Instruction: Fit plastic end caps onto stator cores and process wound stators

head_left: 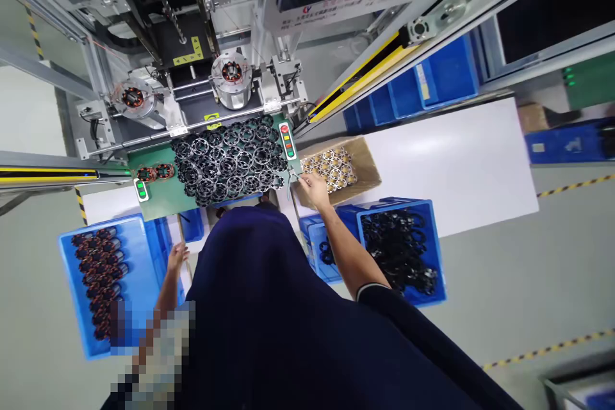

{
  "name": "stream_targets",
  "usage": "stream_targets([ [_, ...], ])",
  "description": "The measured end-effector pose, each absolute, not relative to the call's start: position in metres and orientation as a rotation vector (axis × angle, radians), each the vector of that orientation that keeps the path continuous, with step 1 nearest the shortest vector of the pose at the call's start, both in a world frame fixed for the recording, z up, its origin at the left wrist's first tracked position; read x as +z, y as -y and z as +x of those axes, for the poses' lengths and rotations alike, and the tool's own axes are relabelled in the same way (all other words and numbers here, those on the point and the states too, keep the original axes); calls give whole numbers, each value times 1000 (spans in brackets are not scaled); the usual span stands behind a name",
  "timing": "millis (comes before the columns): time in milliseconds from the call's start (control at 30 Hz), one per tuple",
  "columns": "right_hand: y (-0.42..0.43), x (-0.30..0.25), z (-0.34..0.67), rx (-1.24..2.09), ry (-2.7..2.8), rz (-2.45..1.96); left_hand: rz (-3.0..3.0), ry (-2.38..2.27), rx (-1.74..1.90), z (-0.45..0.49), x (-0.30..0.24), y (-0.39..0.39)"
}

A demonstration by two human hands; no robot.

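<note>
My right hand [314, 189] is closed at the right end of the green work surface, its fingertips pinching a small pair of pliers [289, 183] with pale blue handles. Left of the pliers, rows of black and silver ring-shaped parts [233, 160] cover the surface. Just beyond the hand is a cardboard box [368, 170] with pale ring parts inside. My left hand [177, 257] hangs low beside the blue bins, fingers loosely apart, with nothing visible in it. Two copper-wound stators [156, 172] lie at the left end of the surface.
Ahead, a machine carries two round fixtures [232, 80] with wound parts. Button boxes [287, 141] flank the ring parts. A blue bin [144, 269] with copper-wound parts stands left; another blue bin [435, 256] with black parts stands right. Yellow sensor bars [355, 80] edge the machine.
</note>
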State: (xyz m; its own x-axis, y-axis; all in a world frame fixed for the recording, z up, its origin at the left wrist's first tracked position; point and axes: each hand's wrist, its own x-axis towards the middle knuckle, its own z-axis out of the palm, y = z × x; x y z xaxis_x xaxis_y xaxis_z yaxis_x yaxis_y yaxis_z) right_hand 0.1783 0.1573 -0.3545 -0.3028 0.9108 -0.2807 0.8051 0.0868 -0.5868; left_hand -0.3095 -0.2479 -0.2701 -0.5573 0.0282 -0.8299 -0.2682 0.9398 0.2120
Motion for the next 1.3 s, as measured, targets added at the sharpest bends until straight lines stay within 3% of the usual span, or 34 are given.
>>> stream_targets([
  [467, -177, -322, 155, 1034, 2332, -1757, 64, -2056, 397, -287, -249, 196],
  [733, -217, -239, 131, 928, 2456, -1650, 402, -2006, 726, -341, -166, 146],
  [900, -305, -175, 29, 859, 2534, -1386, 758, -2194, 988, -435, -111, 32],
  [1000, -363, -145, -66, 801, 2628, -1296, 1362, -2520, 800, -485, -96, -60],
  [1100, -404, -124, -145, 701, 2857, -1402, 1535, -2594, 324, -513, -92, -131],
  [1300, -436, -113, -212, 865, 3005, -1505, 1634, -2481, -241, -521, -102, -185],
])
